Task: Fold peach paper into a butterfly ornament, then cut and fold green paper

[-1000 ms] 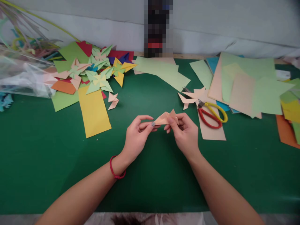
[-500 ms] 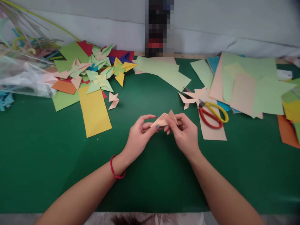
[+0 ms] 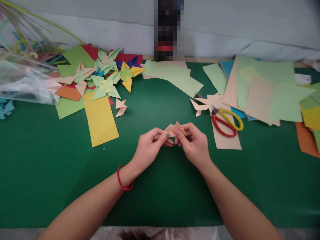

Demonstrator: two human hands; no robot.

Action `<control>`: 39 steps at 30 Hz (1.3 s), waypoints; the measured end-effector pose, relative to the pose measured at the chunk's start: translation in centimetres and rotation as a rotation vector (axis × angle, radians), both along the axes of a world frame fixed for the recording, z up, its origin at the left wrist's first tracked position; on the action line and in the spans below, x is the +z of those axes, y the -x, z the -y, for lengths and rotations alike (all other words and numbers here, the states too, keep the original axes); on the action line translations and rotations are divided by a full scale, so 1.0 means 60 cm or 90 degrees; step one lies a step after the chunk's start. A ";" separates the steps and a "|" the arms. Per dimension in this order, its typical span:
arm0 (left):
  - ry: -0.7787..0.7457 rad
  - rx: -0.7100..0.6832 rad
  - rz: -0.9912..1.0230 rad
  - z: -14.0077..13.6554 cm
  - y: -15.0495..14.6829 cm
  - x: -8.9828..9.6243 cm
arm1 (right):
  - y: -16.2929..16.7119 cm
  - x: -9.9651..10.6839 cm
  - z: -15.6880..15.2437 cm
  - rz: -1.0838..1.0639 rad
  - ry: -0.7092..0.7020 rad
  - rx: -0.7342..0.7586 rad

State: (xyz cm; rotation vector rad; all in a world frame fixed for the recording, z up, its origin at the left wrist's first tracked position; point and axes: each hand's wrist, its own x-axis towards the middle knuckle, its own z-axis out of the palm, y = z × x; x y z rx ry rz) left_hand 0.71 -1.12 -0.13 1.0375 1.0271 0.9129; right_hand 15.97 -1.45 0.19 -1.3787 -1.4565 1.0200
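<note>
Between my two hands is a small folded piece of peach paper [image 3: 171, 130], with a pointed flap standing up near its right end. My left hand [image 3: 150, 144] pinches its left end, the thumb lying on top and the fingers curled beneath. On the other end, my right hand [image 3: 196, 141] presses its thumb near the raised flap, fingers bent behind the paper. Parts of the paper are covered by both thumbs. A similar folded peach piece [image 3: 121, 107] lies apart on the table to the left; another folded peach piece [image 3: 201, 107] is beside the scissors.
Scissors [image 3: 226, 123] with red and yellow handles lie at right on a peach strip [image 3: 227, 141]. Coloured sheets [image 3: 265, 90] are stacked behind them. At left are a yellow sheet [image 3: 101, 120], folded paper stars [image 3: 106, 86] and a clear plastic bag [image 3: 27, 78]. A wall [image 3: 112, 20] stands behind.
Both hands have shifted slightly downward and left with the folded paper. My left fingers, stretched out before, have curled in under its edge, and the left thumb presses on top.
</note>
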 end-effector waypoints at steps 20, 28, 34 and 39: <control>0.004 -0.040 -0.015 -0.004 0.002 0.001 | 0.001 -0.005 0.000 0.046 -0.019 0.019; -0.027 -0.044 -0.047 -0.002 0.004 -0.001 | 0.003 -0.003 0.001 -0.009 0.013 0.028; -0.054 -0.034 -0.073 0.001 0.005 -0.001 | 0.001 -0.001 -0.003 -0.120 0.084 0.070; -0.068 -0.056 -0.068 0.000 0.004 0.004 | 0.000 0.000 -0.004 -0.138 0.112 0.093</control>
